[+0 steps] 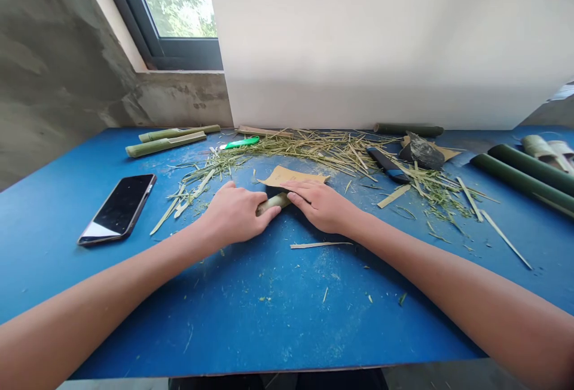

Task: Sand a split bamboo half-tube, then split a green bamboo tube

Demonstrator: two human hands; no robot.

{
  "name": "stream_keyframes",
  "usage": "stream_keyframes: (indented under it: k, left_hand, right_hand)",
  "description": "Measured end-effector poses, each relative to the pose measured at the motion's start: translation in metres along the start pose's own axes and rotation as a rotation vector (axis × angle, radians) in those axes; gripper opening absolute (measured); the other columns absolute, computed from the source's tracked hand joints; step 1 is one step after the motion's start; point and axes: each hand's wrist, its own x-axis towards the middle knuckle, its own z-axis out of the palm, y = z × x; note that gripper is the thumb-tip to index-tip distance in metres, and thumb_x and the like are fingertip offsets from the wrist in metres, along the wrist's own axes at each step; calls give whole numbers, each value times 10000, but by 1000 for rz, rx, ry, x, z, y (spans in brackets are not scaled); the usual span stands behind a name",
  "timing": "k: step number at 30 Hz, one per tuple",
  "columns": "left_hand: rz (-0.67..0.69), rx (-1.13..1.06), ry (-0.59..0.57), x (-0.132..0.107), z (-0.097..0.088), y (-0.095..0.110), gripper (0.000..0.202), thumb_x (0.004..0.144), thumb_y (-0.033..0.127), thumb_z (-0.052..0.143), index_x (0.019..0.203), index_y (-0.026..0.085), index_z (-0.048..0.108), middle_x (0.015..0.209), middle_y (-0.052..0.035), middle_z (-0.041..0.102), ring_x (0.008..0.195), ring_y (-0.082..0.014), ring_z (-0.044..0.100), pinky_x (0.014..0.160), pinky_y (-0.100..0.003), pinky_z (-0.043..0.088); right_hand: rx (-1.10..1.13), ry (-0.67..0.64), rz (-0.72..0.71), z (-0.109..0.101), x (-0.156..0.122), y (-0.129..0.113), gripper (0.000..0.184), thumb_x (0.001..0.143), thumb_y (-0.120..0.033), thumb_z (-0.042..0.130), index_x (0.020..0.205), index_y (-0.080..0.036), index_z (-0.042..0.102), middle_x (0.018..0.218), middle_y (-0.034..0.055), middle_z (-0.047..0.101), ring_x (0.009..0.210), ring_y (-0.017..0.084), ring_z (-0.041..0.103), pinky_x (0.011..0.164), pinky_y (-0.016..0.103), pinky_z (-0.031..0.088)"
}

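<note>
My left hand (235, 213) is wrapped round a short pale bamboo piece (273, 203), its thumb along the near side. Over the other end of that piece lies my right hand (323, 206), closed on a tan sheet of sandpaper (290, 175) that sticks out beyond the fingers with its edge curled up. The right thumb touches the bamboo. Part of the bamboo is hidden under both hands. A thin bamboo strip (320, 245) lies on the blue table (278, 318) just in front of them.
Bamboo shavings (305, 145) spread behind my hands, with a green cutter (241, 143), a dark-handled tool (388, 165) and a dark rough lump (421, 152) among them. To the left lies a phone (120, 207); split bamboo (165, 143) sits behind it. Green bamboo tubes (524, 180) lie right.
</note>
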Motion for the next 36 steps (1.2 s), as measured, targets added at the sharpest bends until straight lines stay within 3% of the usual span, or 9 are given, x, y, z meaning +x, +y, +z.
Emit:
stream_keyframes:
  k: [2,8,13,15,19,23,26,31,36]
  left_hand:
    - [12,12,10,1,0,-1,547,992,578,367,760,202,689,647,-90,697,633,-244,647,752,-427,382]
    - [75,141,199,-11,2,4,445,983,511,441,821,177,686,688,-93,700,689,-252,657,754,-427,388]
    - [317,75,430,-14,-1,-9,355,1002,351,473,1298,233,631,892,-34,764,757,-191,670,723,-374,372]
    - [389,68,445,-13,-1,-12,362,1004,313,477,1337,268,612,876,-14,766,735,-175,665,702,-361,361]
    - [278,15,379,-10,2,-10,283,986,354,484,1120,222,694,834,-41,754,739,-200,677,691,-352,378]
    - [-4,-33,126,-8,3,-4,368,974,506,458,927,197,654,750,-63,728,663,-235,668,586,-330,338]
    - [-55,-20,-15,-5,-1,0,440,983,576,397,870,208,610,756,-69,724,642,-242,663,542,-314,289]
    - [-115,-49,-64,-2,-5,1,470,998,590,349,859,214,595,784,-70,726,660,-239,670,537,-307,283]
    - [-76,-129,-30,-1,-3,0,418,990,555,395,840,217,590,870,-64,732,715,-226,677,556,-311,324]
  right_hand:
    - [2,11,8,-2,-3,0,468,1062,-371,363,1379,-176,646,1391,95,649,1323,257,579,1164,455,418]
    - [-4,5,-30,3,0,0,466,1052,-362,388,1387,-156,638,1414,121,627,1341,264,563,1173,468,408]
    - [21,5,-27,2,0,3,467,1062,-391,377,1392,-183,634,1421,105,623,1347,259,558,1174,469,405]
    - [32,4,-22,0,0,3,476,1065,-409,372,1386,-181,639,1417,107,627,1343,263,561,1172,467,406]
    - [41,-19,-19,-1,-1,3,491,1063,-415,370,1400,-166,625,1430,113,616,1351,263,553,1177,475,396]
    - [19,-25,4,1,-1,3,511,1066,-422,348,1412,-151,611,1438,114,608,1360,258,544,1183,473,386]
    - [-8,-7,30,3,1,2,517,1068,-416,339,1407,-139,613,1435,115,611,1357,257,546,1182,465,386]
    - [-8,0,50,-4,-3,-1,490,1061,-398,357,1378,-157,642,1406,100,637,1337,258,564,1173,451,396]
    - [67,15,98,-11,-6,1,471,1054,-413,370,1351,-207,671,1380,79,657,1310,275,588,1153,474,421]
